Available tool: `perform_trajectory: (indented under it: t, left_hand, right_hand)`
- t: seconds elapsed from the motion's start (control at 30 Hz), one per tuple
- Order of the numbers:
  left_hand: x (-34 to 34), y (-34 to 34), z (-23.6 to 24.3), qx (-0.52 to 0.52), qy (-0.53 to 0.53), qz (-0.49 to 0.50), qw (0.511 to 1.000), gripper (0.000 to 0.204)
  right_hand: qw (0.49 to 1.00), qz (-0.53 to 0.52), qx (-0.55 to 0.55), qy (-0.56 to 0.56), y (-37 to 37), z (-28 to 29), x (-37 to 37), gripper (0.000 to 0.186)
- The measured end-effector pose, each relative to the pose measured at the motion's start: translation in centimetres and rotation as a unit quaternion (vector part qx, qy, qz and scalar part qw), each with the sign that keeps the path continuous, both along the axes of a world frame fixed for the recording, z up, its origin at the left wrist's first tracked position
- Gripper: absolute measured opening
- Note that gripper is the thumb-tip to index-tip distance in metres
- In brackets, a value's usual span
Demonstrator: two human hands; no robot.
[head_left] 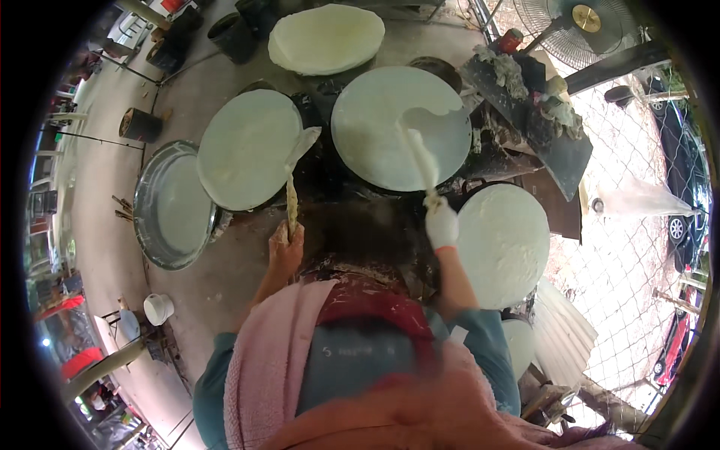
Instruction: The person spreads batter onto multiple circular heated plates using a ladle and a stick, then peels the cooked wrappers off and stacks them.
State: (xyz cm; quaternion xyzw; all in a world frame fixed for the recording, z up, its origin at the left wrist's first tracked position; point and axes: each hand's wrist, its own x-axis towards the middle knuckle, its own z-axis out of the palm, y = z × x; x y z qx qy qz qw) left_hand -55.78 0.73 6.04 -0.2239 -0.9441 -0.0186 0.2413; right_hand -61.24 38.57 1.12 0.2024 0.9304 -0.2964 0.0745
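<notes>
Bare, with its fingers wrapped round the handle, my left hand [286, 251] grips a spatula [294, 180] caked in pale batter. The spatula's flat blade touches or overlaps the right edge of a round flat pan [251, 150] covered in smooth pale batter. A white glove covers my right hand [442, 225], which is closed on a long-handled spreader [421, 161] coated in white batter and slightly blurred. The spreader reaches over a second round pan [367, 127], where a pale layer has a wavy edge beside a greyer patch at upper right.
A wide metal basin [161, 247] with pale liquid stands at left. Another pale disc [326, 41] lies at the back, and a round tray of lumpy white batter [504, 247] at right. A fan [585, 19], wire fence [622, 247], white bucket [158, 309] and dark pots [232, 37] surround me.
</notes>
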Motion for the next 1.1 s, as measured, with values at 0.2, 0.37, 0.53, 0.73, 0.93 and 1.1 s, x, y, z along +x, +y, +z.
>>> perform_trajectory:
  t: [0.2, 0.37, 0.53, 0.73, 0.93, 1.1]
  left_hand:
    - [0.2, 2.0, -1.3, -0.041, 0.058, 0.012, 0.997, 0.021]
    - [0.0, 2.9, 0.1, 0.079, -0.162, 0.036, 0.983, 0.02]
    - [1.7, 3.2, 0.6, 0.241, -0.293, 0.183, 0.907, 0.016]
    - [4.2, 1.5, 0.7, -0.064, -0.097, 0.104, 0.988, 0.018]
    - [2.4, 2.7, 1.5, -0.06, -0.02, 0.119, 0.991, 0.019]
    - [-1.3, 4.4, 2.4, 0.103, -0.125, -0.009, 0.987, 0.016]
  right_hand:
    - [0.99, 0.037, -0.091, 0.097, 2.7, 0.0, -3.2, 0.035]
    - [1.0, -0.015, -0.018, 0.001, 2.1, -0.4, -0.6, 0.044]
    - [0.992, 0.003, 0.124, -0.038, 7.4, 0.4, -12.7, 0.053]
    - [0.976, 0.055, 0.208, 0.023, 9.5, 3.3, -22.7, 0.037]
    - [0.985, 0.11, -0.044, 0.124, 4.3, 6.4, -10.5, 0.046]
    - [0.852, -0.228, -0.467, 0.063, 4.5, 0.2, -0.8, 0.039]
